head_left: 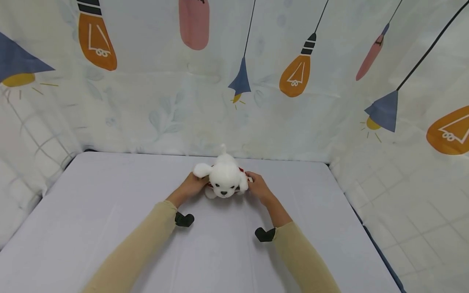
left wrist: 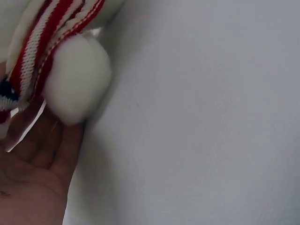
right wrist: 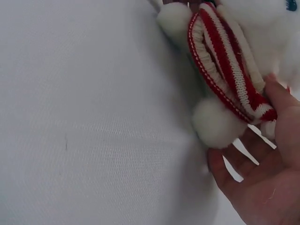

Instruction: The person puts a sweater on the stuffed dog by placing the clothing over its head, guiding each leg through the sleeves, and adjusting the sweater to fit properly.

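A white plush dog (head_left: 223,175) is near the far edge of the table, its face toward me. It wears a knitted sweater (right wrist: 229,70) with red and white stripes. My left hand (head_left: 193,185) grips one side of it below a floppy ear. In the left wrist view, the left hand's fingers (left wrist: 68,145) reach behind a round white paw (left wrist: 79,77). My right hand (head_left: 259,187) holds the opposite side. The right wrist view shows that hand's thumb (right wrist: 281,96) against the sweater and its fingers around the dog's underside, by another paw (right wrist: 215,124).
The dog is over a table (head_left: 212,252) with a white cover. Behind it hangs a pale curtain (head_left: 205,110) printed with bulbs and lamps, which also runs along both sides. Dark heart-shaped pieces stick out at the left cuff (head_left: 165,207) and the right cuff (head_left: 283,232).
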`<move>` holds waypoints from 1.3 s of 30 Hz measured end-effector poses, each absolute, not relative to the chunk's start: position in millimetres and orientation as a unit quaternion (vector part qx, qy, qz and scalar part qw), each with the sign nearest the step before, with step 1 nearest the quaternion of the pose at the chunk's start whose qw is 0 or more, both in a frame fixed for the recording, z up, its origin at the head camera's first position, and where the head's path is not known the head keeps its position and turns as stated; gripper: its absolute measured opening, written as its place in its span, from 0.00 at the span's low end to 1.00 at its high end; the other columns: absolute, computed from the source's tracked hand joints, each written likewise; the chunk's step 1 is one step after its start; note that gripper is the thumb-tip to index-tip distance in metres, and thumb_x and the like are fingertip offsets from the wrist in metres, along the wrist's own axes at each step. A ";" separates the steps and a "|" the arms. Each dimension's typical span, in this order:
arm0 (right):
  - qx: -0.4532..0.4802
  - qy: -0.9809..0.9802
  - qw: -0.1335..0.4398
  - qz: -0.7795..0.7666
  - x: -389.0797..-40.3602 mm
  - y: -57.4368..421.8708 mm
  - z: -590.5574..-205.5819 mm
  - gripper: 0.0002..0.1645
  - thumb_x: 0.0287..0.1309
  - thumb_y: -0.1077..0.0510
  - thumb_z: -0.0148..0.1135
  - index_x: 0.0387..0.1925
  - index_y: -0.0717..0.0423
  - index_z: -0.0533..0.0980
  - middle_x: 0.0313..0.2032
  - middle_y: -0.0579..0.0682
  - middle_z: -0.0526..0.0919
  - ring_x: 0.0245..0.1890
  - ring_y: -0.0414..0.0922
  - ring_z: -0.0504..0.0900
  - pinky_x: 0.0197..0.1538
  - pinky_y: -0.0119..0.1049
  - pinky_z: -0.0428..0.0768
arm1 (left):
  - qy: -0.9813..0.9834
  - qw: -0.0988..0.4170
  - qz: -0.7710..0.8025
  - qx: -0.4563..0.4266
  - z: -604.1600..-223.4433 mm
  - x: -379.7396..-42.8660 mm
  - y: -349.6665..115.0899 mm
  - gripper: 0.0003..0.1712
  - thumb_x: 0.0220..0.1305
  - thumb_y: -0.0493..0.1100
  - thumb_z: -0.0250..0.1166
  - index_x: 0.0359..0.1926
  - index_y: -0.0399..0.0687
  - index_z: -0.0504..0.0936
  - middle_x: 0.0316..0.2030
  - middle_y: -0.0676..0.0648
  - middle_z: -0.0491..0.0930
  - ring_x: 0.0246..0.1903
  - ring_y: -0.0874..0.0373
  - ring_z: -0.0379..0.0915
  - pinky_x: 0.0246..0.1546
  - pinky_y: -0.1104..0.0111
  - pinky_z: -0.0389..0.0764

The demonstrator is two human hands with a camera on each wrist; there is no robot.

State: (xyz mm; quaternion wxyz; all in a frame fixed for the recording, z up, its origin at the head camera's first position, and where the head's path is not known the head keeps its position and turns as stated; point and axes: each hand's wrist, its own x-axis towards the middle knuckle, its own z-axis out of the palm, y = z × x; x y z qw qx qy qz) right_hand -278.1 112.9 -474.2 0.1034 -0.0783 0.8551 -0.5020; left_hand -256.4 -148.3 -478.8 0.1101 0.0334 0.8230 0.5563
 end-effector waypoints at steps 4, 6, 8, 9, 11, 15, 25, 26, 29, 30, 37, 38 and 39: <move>-0.073 0.841 0.115 -0.523 -276.0 108.0 -469.5 0.22 0.67 0.55 0.52 0.60 0.50 0.75 0.58 0.51 0.78 0.53 0.46 0.73 0.53 0.42 0.73 | 0.801 0.113 0.587 0.028 -475.0 -257.9 -145.2 0.26 0.71 0.56 0.52 0.62 0.46 0.71 0.59 0.42 0.74 0.58 0.51 0.71 0.61 0.56 0.71; -0.067 0.835 0.120 -0.532 -275.3 105.5 -467.0 0.22 0.68 0.51 0.50 0.60 0.50 0.75 0.57 0.51 0.78 0.54 0.45 0.73 0.57 0.44 0.73 | 0.787 0.116 0.606 0.028 -471.2 -258.7 -142.6 0.29 0.70 0.58 0.53 0.63 0.46 0.70 0.58 0.41 0.76 0.54 0.53 0.75 0.56 0.59 0.76; -0.061 0.829 0.121 -0.543 -274.8 103.0 -463.6 0.24 0.69 0.45 0.49 0.59 0.50 0.74 0.55 0.51 0.79 0.55 0.46 0.75 0.57 0.45 0.73 | 0.772 0.119 0.624 0.027 -466.0 -258.6 -139.5 0.32 0.69 0.62 0.53 0.64 0.46 0.69 0.56 0.40 0.77 0.50 0.54 0.79 0.52 0.61 0.80; -0.059 0.825 0.119 -0.550 -274.5 102.0 -461.8 0.26 0.68 0.41 0.50 0.59 0.51 0.74 0.54 0.51 0.80 0.53 0.46 0.75 0.57 0.45 0.74 | 0.764 0.120 0.633 0.027 -463.3 -258.6 -138.1 0.34 0.68 0.64 0.53 0.63 0.45 0.70 0.55 0.40 0.78 0.48 0.54 0.81 0.49 0.62 0.81; -0.063 0.819 0.112 -0.559 -272.5 100.4 -456.7 0.31 0.65 0.34 0.50 0.57 0.51 0.74 0.52 0.51 0.80 0.52 0.45 0.76 0.57 0.44 0.74 | 0.754 0.117 0.646 0.028 -457.7 -257.7 -135.7 0.36 0.66 0.66 0.54 0.60 0.44 0.72 0.52 0.39 0.80 0.42 0.56 0.83 0.45 0.64 0.83; -0.084 0.810 0.108 -0.570 -266.0 96.9 -442.1 0.34 0.59 0.36 0.60 0.58 0.52 0.70 0.53 0.51 0.79 0.52 0.44 0.76 0.57 0.42 0.75 | 0.738 0.107 0.665 0.033 -439.6 -253.1 -133.4 0.35 0.66 0.65 0.55 0.55 0.38 0.74 0.45 0.39 0.82 0.34 0.59 0.83 0.39 0.66 0.84; -0.173 0.808 0.164 -0.539 -259.5 105.7 -416.4 0.36 0.50 0.51 0.72 0.60 0.50 0.67 0.54 0.49 0.77 0.53 0.44 0.77 0.54 0.37 0.77 | 0.723 0.101 0.683 0.021 -426.7 -248.0 -137.3 0.37 0.62 0.67 0.58 0.47 0.34 0.77 0.31 0.48 0.85 0.26 0.59 0.83 0.30 0.67 0.84; -0.179 0.808 0.174 -0.533 -260.5 106.9 -417.0 0.36 0.49 0.51 0.73 0.59 0.49 0.68 0.54 0.48 0.78 0.53 0.44 0.77 0.54 0.37 0.77 | 0.722 0.105 0.683 0.018 -427.7 -247.6 -137.3 0.37 0.62 0.67 0.58 0.47 0.34 0.77 0.31 0.48 0.84 0.25 0.59 0.83 0.30 0.67 0.84; -0.182 0.812 0.193 -0.520 -261.8 109.0 -420.3 0.38 0.47 0.54 0.75 0.60 0.49 0.67 0.55 0.48 0.77 0.53 0.44 0.77 0.55 0.38 0.77 | 0.723 0.115 0.681 0.014 -431.9 -246.4 -136.6 0.36 0.64 0.66 0.57 0.47 0.33 0.76 0.30 0.48 0.84 0.25 0.59 0.83 0.30 0.67 0.84; -0.175 0.815 0.193 -0.518 -262.2 109.2 -422.3 0.39 0.47 0.54 0.74 0.60 0.49 0.67 0.55 0.48 0.77 0.54 0.45 0.77 0.56 0.39 0.77 | 0.722 0.118 0.682 0.011 -433.3 -245.8 -136.1 0.36 0.65 0.65 0.57 0.47 0.33 0.76 0.30 0.48 0.84 0.24 0.59 0.83 0.30 0.67 0.84; -0.091 0.829 0.135 -0.535 -263.0 103.1 -433.9 0.34 0.54 0.51 0.66 0.63 0.51 0.68 0.58 0.50 0.77 0.57 0.46 0.74 0.61 0.44 0.72 | 0.717 0.130 0.683 0.033 -437.2 -243.1 -131.0 0.35 0.71 0.62 0.48 0.50 0.30 0.76 0.29 0.43 0.86 0.28 0.56 0.85 0.35 0.62 0.85; -0.085 0.829 0.130 -0.538 -263.8 102.7 -435.5 0.33 0.55 0.51 0.66 0.62 0.52 0.69 0.58 0.50 0.77 0.57 0.47 0.75 0.60 0.44 0.73 | 0.718 0.129 0.684 0.033 -437.4 -242.9 -131.5 0.35 0.72 0.62 0.48 0.50 0.31 0.76 0.30 0.42 0.85 0.28 0.56 0.85 0.36 0.61 0.85; -0.079 0.825 0.129 -0.544 -264.6 102.8 -437.0 0.32 0.55 0.51 0.66 0.62 0.52 0.70 0.57 0.51 0.77 0.57 0.47 0.75 0.60 0.45 0.73 | 0.720 0.125 0.682 0.034 -437.6 -242.9 -132.7 0.34 0.72 0.62 0.47 0.49 0.32 0.75 0.32 0.42 0.85 0.29 0.55 0.85 0.36 0.61 0.85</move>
